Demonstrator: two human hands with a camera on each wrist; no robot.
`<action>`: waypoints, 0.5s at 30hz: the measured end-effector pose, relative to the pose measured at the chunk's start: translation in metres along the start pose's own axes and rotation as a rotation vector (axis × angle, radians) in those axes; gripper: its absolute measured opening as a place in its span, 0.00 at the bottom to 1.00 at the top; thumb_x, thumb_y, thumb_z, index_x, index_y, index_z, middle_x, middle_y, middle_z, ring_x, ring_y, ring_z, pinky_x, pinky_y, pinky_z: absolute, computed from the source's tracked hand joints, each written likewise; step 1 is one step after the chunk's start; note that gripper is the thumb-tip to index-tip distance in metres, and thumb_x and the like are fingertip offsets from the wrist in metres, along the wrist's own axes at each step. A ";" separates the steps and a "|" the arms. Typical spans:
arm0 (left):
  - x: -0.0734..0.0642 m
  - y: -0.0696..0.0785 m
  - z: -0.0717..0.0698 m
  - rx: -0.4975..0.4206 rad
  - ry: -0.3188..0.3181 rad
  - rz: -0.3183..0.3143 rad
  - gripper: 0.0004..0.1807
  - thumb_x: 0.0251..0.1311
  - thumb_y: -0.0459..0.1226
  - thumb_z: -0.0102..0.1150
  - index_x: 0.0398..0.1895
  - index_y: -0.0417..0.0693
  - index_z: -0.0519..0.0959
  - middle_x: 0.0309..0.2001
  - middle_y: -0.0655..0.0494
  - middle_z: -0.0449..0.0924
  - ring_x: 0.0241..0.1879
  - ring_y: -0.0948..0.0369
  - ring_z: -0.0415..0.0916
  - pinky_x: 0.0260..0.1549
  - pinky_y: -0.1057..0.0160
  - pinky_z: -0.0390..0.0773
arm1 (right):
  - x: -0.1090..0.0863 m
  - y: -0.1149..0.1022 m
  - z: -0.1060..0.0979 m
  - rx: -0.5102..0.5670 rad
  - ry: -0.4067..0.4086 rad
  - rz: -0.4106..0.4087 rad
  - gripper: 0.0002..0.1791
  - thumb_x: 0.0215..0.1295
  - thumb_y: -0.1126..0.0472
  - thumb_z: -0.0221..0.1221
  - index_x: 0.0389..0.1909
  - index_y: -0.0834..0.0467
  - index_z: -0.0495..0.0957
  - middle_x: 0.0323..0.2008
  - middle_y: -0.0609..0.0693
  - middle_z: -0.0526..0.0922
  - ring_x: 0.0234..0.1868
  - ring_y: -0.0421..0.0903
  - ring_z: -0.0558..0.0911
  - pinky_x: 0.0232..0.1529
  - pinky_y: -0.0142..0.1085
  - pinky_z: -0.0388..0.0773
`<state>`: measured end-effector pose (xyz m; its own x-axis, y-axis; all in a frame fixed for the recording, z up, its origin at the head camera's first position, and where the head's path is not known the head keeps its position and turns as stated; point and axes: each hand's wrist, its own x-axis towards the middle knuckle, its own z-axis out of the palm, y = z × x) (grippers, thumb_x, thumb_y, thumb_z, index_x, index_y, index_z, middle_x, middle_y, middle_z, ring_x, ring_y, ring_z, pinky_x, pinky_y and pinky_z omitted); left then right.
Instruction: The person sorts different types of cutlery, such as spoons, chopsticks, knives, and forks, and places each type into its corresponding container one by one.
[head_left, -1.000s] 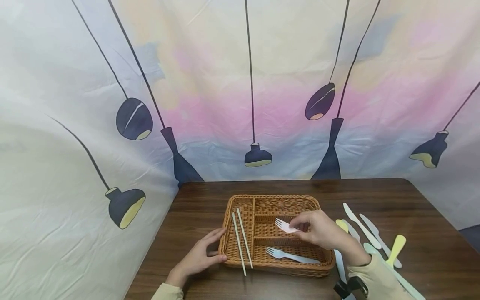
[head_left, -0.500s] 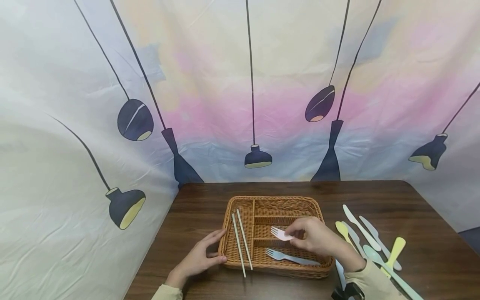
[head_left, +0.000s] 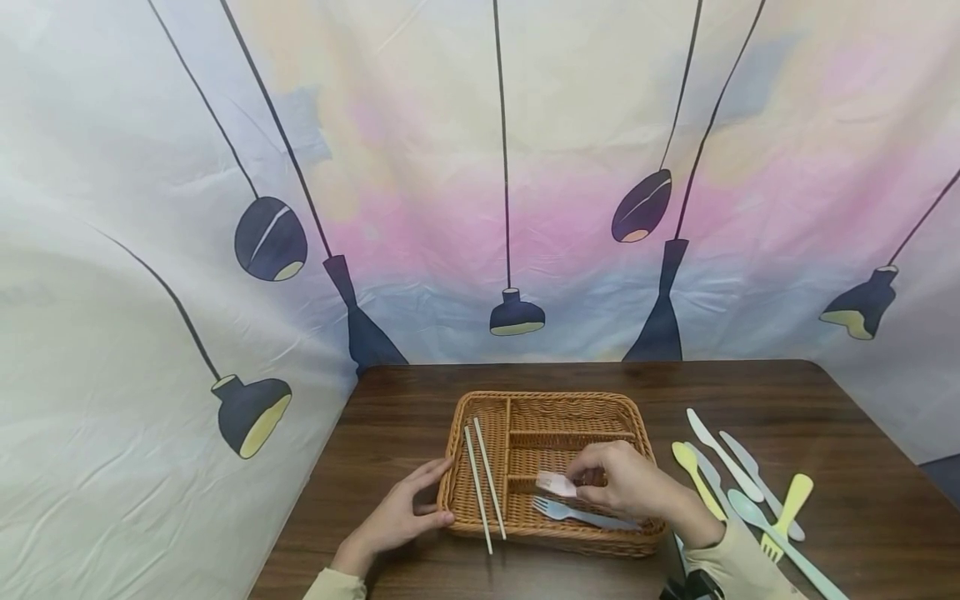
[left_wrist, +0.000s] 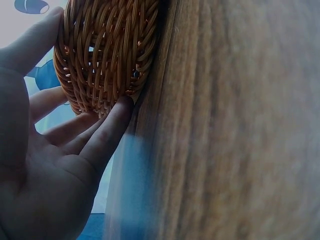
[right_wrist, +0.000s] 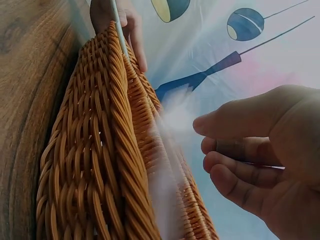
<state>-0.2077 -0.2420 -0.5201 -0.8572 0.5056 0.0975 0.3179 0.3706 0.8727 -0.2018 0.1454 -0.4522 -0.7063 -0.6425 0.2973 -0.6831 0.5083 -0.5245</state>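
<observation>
A wicker basket with several compartments stands on the table. My left hand rests against its left side, fingers extended and touching the weave, as the left wrist view also shows. Over the front compartment is my right hand. Just off its fingertips is a blurred pale pink fork; the right wrist view shows a gap between the fork and the loosely bent fingers. A light blue fork lies in the front compartment. Two pale chopsticks lean in the left compartment, ends over the front rim.
Right of the basket lie a yellow spoon, a white knife, a greyish knife, a yellow fork and a mint spoon. A printed cloth hangs behind the table.
The right hand has moved toward the front of the basket, from the middle compartment to the front one. The pink fork, pinched before, has come away from the fingers. The left hand stays put.
</observation>
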 end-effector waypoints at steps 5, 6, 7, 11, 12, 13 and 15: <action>0.000 0.000 0.000 -0.001 0.002 -0.002 0.43 0.57 0.38 0.69 0.75 0.49 0.58 0.74 0.37 0.51 0.69 0.35 0.55 0.49 0.66 0.82 | 0.000 0.000 -0.001 -0.021 0.009 0.009 0.12 0.59 0.64 0.67 0.44 0.52 0.85 0.41 0.43 0.85 0.36 0.35 0.81 0.31 0.29 0.80; 0.000 0.000 0.000 0.000 0.002 -0.003 0.43 0.57 0.38 0.69 0.75 0.49 0.58 0.74 0.37 0.51 0.69 0.35 0.55 0.49 0.66 0.82 | 0.000 0.000 -0.001 -0.015 0.007 0.020 0.12 0.59 0.63 0.67 0.44 0.51 0.85 0.42 0.43 0.85 0.36 0.35 0.81 0.31 0.29 0.80; 0.000 0.000 0.000 0.001 0.002 -0.002 0.43 0.57 0.38 0.69 0.75 0.49 0.58 0.74 0.37 0.51 0.69 0.35 0.55 0.49 0.67 0.82 | 0.000 -0.001 -0.002 -0.009 0.004 0.030 0.12 0.59 0.63 0.67 0.44 0.50 0.84 0.42 0.43 0.85 0.37 0.35 0.81 0.31 0.29 0.80; 0.000 -0.001 0.000 0.004 0.000 -0.001 0.43 0.58 0.38 0.69 0.75 0.49 0.58 0.74 0.37 0.51 0.69 0.35 0.55 0.49 0.66 0.82 | 0.000 0.000 -0.001 0.006 -0.001 0.051 0.12 0.60 0.62 0.66 0.45 0.48 0.84 0.42 0.44 0.85 0.37 0.34 0.80 0.31 0.29 0.80; 0.000 -0.001 0.000 0.004 0.000 -0.001 0.43 0.58 0.38 0.69 0.75 0.49 0.58 0.74 0.37 0.51 0.69 0.35 0.55 0.49 0.66 0.82 | 0.000 0.000 -0.001 0.006 0.001 0.051 0.12 0.60 0.62 0.66 0.45 0.48 0.84 0.42 0.45 0.85 0.37 0.34 0.80 0.31 0.29 0.80; 0.000 0.000 0.000 0.005 0.000 0.000 0.43 0.58 0.38 0.69 0.75 0.49 0.58 0.74 0.37 0.51 0.69 0.35 0.54 0.49 0.66 0.82 | -0.001 0.000 -0.001 0.005 0.002 0.051 0.12 0.60 0.62 0.66 0.45 0.48 0.84 0.42 0.45 0.85 0.36 0.33 0.80 0.31 0.29 0.80; 0.000 0.000 0.000 0.005 0.000 -0.001 0.43 0.58 0.38 0.68 0.75 0.49 0.58 0.74 0.36 0.51 0.69 0.34 0.54 0.49 0.66 0.82 | 0.000 0.000 -0.001 0.002 0.005 0.050 0.12 0.60 0.62 0.66 0.44 0.47 0.84 0.42 0.46 0.85 0.35 0.32 0.80 0.30 0.28 0.79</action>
<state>-0.2077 -0.2418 -0.5203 -0.8576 0.5051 0.0967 0.3191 0.3753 0.8702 -0.2015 0.1464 -0.4512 -0.7403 -0.6137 0.2743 -0.6467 0.5387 -0.5400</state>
